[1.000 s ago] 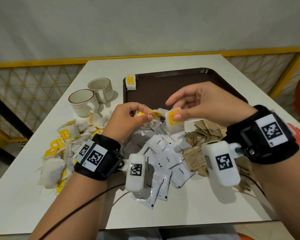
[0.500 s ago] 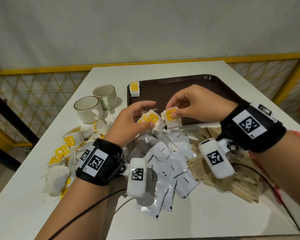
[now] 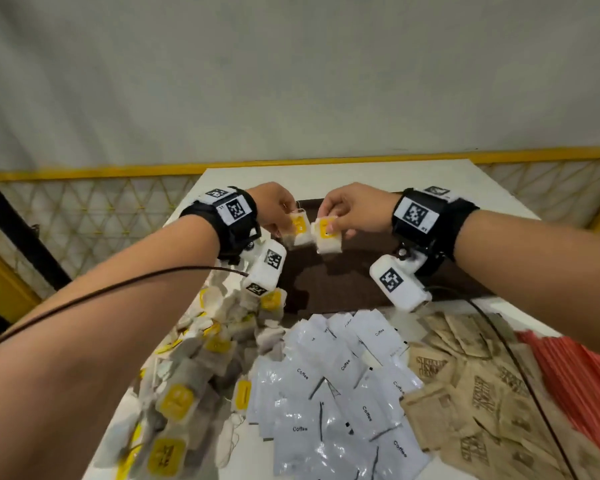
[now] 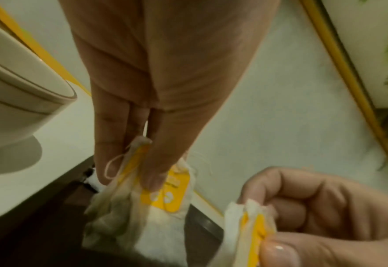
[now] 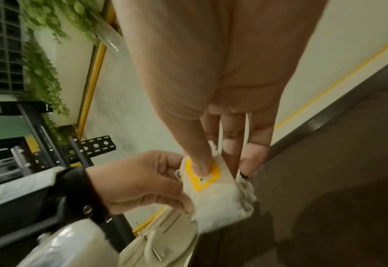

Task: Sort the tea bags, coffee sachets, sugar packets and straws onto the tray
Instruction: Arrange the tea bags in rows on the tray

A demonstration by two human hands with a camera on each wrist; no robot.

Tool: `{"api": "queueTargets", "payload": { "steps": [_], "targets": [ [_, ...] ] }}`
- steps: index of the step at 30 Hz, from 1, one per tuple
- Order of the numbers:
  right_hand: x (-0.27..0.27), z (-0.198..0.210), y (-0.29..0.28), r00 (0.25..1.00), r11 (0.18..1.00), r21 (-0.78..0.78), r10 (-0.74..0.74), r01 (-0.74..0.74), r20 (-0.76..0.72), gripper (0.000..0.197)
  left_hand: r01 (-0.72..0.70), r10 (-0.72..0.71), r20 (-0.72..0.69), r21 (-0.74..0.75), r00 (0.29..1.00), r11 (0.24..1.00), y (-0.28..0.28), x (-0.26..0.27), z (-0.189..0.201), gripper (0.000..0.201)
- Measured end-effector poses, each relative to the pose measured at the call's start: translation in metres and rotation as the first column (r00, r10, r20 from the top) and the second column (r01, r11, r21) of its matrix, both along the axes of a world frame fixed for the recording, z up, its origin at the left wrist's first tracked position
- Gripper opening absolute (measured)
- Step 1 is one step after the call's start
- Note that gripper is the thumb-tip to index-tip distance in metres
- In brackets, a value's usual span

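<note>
1. Tea bags: two are in the air above the far end of the brown tray (image 3: 343, 282), one per hand, nearly touching each other.
2. Left hand (image 3: 274, 209) pinches the left tea bag (image 3: 299, 230) at its top edge, thumb and fingertips (image 4: 110, 162) clamped on the yellow tag; the bag hangs below with a string loop sticking out.
3. Right hand (image 3: 354, 209) pinches the right tea bag (image 3: 328, 235), thumb pressed on the yellow tag (image 5: 203, 173), other fingers curled behind the bag.
4. Tea bag pile (image 3: 194, 375) lies on the white table (image 3: 326, 174) at near left, under the left forearm.
5. Coffee sachets (image 3: 333, 393), white and printed "Coffee", are heaped in the middle, just in front of the tray's near edge.
6. Sugar packets (image 3: 482, 393), brown paper, lie right of the sachets and overlap them at the edge.
7. Straws (image 3: 575, 375), red, lie at far right, partly under the right forearm.
8. Cup (image 4: 17, 94) stands on the table left of the tray, seen only in the left wrist view.
</note>
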State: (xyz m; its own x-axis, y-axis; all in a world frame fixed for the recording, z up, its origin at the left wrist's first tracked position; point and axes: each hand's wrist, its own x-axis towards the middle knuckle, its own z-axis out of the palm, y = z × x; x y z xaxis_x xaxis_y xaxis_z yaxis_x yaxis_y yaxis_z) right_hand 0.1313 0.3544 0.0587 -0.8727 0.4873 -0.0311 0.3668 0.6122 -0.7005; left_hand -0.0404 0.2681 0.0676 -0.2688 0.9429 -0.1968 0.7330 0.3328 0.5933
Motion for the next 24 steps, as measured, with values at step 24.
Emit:
{"api": "queueTargets", "payload": {
  "steps": [24],
  "targets": [
    [-0.068,-0.044,0.027,0.979,0.962,-0.180,-0.205,0.205,0.019,0.013,0.004,-0.030,-0.194,-0.129,0.980,0.992,0.053,-0.048,-0.021,0.025]
  ]
}}
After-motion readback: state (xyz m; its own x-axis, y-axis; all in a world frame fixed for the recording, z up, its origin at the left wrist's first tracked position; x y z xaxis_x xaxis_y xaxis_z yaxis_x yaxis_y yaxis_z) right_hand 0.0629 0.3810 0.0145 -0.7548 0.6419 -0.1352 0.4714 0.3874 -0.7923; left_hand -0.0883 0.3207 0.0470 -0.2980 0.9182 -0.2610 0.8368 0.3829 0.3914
